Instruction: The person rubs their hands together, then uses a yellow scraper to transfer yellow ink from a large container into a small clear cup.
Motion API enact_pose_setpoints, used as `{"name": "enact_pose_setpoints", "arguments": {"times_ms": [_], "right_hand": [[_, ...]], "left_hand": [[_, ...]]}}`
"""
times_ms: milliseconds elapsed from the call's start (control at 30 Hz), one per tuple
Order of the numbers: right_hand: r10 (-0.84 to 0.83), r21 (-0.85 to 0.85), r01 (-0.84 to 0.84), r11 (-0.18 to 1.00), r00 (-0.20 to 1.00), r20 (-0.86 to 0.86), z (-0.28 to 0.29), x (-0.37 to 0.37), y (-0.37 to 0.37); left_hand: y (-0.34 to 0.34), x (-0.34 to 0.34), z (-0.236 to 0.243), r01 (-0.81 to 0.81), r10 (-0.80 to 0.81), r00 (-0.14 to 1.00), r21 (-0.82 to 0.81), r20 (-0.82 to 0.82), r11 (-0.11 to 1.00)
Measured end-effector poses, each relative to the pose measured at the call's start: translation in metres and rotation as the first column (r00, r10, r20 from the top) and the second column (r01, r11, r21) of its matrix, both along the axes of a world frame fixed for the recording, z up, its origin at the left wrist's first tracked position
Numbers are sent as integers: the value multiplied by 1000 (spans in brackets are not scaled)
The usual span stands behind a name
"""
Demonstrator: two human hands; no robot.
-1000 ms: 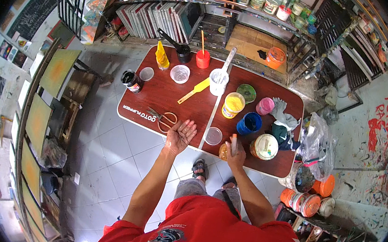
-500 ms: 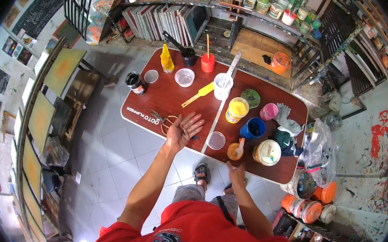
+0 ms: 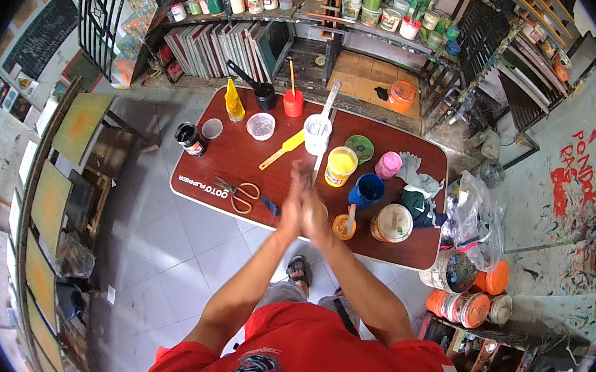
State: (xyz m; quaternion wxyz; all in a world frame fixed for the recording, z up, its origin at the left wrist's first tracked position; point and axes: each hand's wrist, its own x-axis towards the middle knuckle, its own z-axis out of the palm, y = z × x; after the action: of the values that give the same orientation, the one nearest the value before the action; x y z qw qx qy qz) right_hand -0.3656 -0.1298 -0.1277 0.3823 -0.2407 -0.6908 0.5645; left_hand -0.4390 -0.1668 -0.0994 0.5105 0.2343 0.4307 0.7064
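Over the table's front edge, my left hand point(image 3: 291, 212) and my right hand point(image 3: 315, 218) meet palm to palm. Their fingers stretch away from me, somewhat smeared by motion, and nothing shows between them. Scissors with orange-brown handles point(image 3: 242, 196) lie left of the hands, beside a small dark blue piece point(image 3: 270, 206). To the right stands an orange cup point(image 3: 343, 226) with a pale stick in it. Beyond the fingers are a white dipper point(image 3: 317, 132) with a long handle and a yellow spatula-like tool point(image 3: 283, 150). My right hand mostly hides a clear round lid.
The red-brown table point(image 3: 224, 166) also bears a yellow paint tub point(image 3: 342, 163), a blue cup point(image 3: 367, 190), a white-lidded bucket point(image 3: 392, 224), grey gloves point(image 3: 417, 174) and a dark jar point(image 3: 190, 139). Paint cans fill the back shelf point(image 3: 296, 15). Framed screens point(image 3: 218, 48) lean below it.
My hands have come together from apart; the left had its palm up near the scissors, the right hung by the front edge. The view has shifted, so the table sits farther left.
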Motion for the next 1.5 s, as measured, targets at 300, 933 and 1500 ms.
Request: {"name": "enact_pose_setpoints", "arguments": {"times_ms": [300, 933, 1500], "right_hand": [[-350, -445, -753, 484, 300, -887, 67, 22, 6], [-869, 693, 539, 479, 177, 463, 55, 284, 10], [-708, 359, 688, 630, 319, 631, 0, 569, 84]], "left_hand": [[27, 15, 25, 159, -235, 828, 189, 508, 969], [58, 297, -20, 419, -81, 344, 76, -936, 905], [278, 369, -83, 158, -612, 59, -598, -789, 786]]}}
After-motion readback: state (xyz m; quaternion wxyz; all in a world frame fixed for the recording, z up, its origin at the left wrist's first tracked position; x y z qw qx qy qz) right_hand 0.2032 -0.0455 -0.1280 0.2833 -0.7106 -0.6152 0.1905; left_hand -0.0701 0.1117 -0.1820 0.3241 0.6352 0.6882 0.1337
